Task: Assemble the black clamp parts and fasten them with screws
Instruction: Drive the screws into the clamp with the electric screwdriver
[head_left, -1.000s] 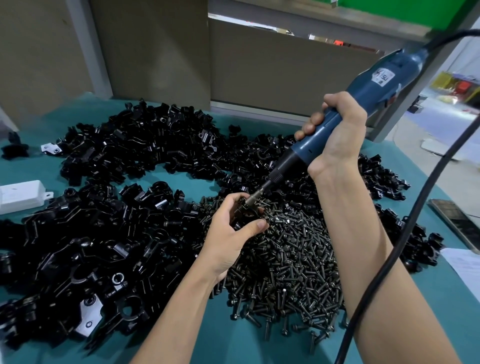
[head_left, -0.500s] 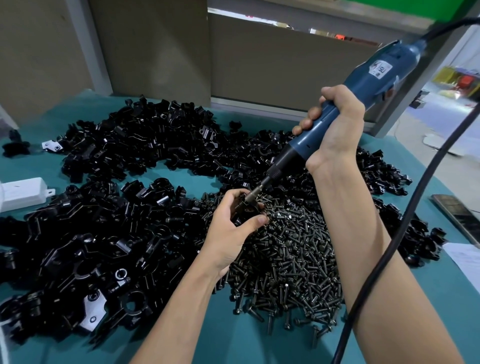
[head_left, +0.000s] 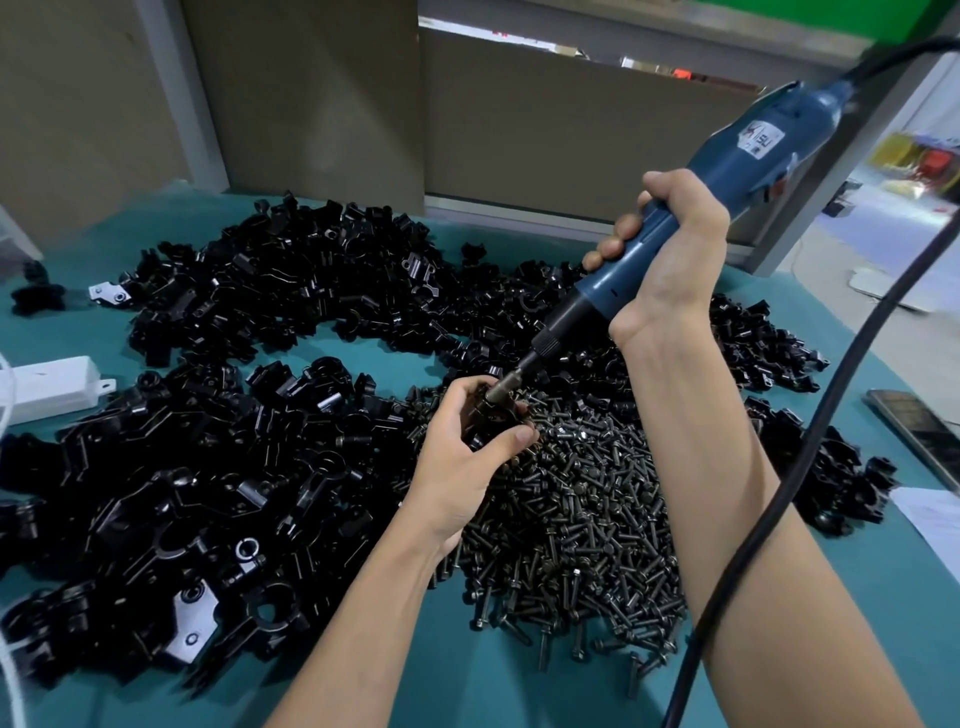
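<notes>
My left hand (head_left: 467, 457) is closed around a black clamp (head_left: 480, 423) held just above a heap of dark screws (head_left: 576, 525); my fingers hide most of the clamp. My right hand (head_left: 670, 260) grips a blue electric screwdriver (head_left: 727, 171) tilted down to the left. Its bit (head_left: 501, 389) touches the top of the clamp. Several loose black clamp parts (head_left: 208, 457) lie piled across the teal table (head_left: 447, 680) to the left and behind.
The screwdriver's black cable (head_left: 810, 452) hangs down over my right forearm. A white box (head_left: 49, 387) sits at the left edge. A dark flat device (head_left: 919, 431) and white paper (head_left: 930, 525) lie at the right. A partition wall (head_left: 545, 124) stands behind the table.
The screwdriver stays on the clamp in my left hand. Both hands have shifted slightly up and to the right in view; the grips are unchanged.
</notes>
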